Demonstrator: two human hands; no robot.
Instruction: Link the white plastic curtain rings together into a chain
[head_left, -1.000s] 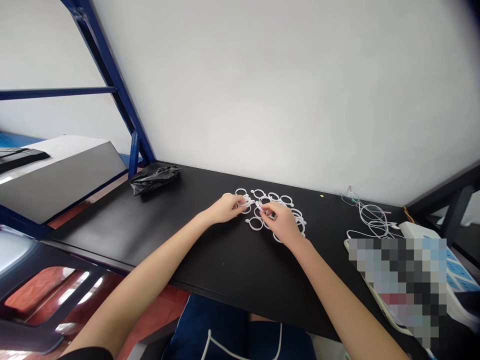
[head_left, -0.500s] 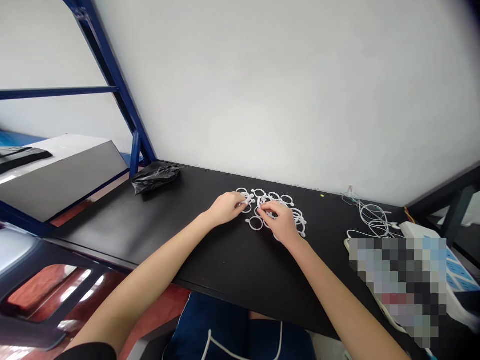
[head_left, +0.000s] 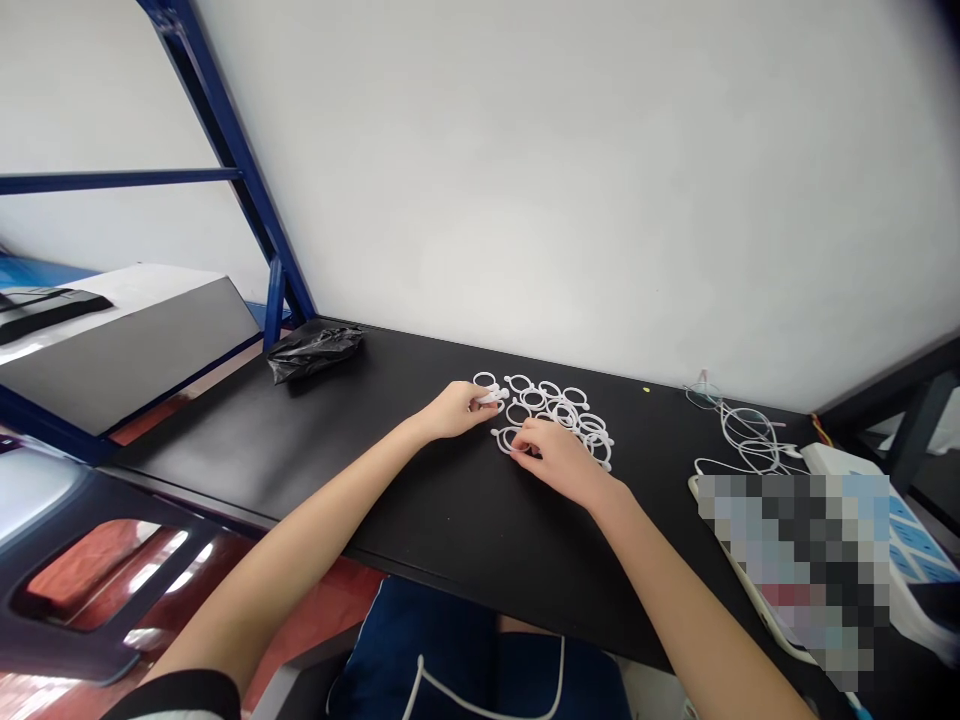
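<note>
White plastic rings (head_left: 574, 396), each with a small round tab, lie spread and overlapping on the black table (head_left: 450, 520). My left hand (head_left: 459, 409) is closed, its thumb and fingers pinching a small bunch of white rings (head_left: 491, 396) at the left side of the spread. My right hand (head_left: 551, 450) reaches over the near side, fingertips pinched at the edge of one white ring (head_left: 504, 441). The palm and fingers cover part of the rings beneath.
A crumpled black plastic bag (head_left: 315, 352) lies at the table's far left. To the right are a coiled white cable (head_left: 750, 440), a phone with a blurred screen (head_left: 780, 580) and a white power strip (head_left: 847, 462). A blue metal frame (head_left: 247, 180) rises at left; a pale wall stands behind.
My right hand has moved down toward me, from the middle of the rings to the nearest one at the left. My left hand stays nearly in place with its bunch.
</note>
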